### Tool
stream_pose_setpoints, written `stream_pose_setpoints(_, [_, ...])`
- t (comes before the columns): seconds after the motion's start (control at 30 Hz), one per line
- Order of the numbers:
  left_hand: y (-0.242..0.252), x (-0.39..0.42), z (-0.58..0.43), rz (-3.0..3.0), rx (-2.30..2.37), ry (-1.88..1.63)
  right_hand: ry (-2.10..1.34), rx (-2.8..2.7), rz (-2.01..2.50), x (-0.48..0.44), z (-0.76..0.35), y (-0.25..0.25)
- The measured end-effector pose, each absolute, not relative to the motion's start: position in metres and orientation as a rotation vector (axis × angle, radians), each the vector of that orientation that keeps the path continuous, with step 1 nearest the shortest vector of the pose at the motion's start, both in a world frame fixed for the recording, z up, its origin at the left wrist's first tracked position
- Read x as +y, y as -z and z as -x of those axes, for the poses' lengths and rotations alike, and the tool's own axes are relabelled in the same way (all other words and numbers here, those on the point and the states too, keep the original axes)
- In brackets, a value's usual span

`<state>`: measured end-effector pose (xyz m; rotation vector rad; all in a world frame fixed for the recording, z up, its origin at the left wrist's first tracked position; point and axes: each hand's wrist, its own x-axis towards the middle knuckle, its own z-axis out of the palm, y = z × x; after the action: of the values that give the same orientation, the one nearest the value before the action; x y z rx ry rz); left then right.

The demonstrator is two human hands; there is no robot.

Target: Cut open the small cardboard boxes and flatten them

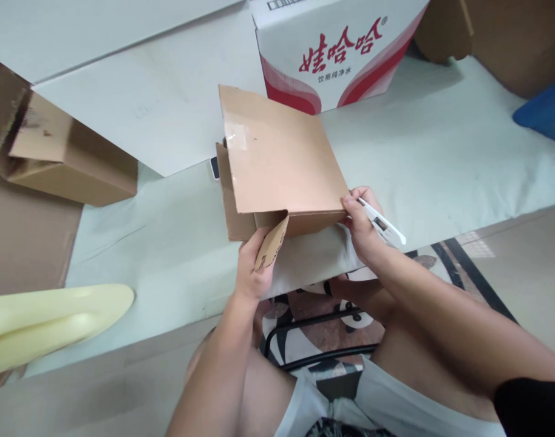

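Note:
A small brown cardboard box (277,158) rests at the near edge of the pale table (441,158), its big flap tilted up toward me. My left hand (252,267) is closed on the box's near left corner, beside a small loose flap (272,243). My right hand (364,227) pinches the box's near right corner and also holds a white utility knife (382,223) that points out to the right.
A white and red printed carton (332,48) stands behind the box. An open brown carton (54,152) lies at the left on flat cardboard. A pale yellow curved plastic thing (50,321) is at the lower left. A blue object (546,109) sits at the far right.

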<state>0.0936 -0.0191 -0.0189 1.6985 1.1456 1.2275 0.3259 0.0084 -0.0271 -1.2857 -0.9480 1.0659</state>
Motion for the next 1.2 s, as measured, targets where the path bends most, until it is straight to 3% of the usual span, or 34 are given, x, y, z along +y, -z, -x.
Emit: stream_pose_setpoints(1.2, [0.0183, -0.0182, -0.0964, -1.737, 1.192, -1.231, -1.078, -0.979, 1.293, 0.0084, -0.3287, 0.0259])
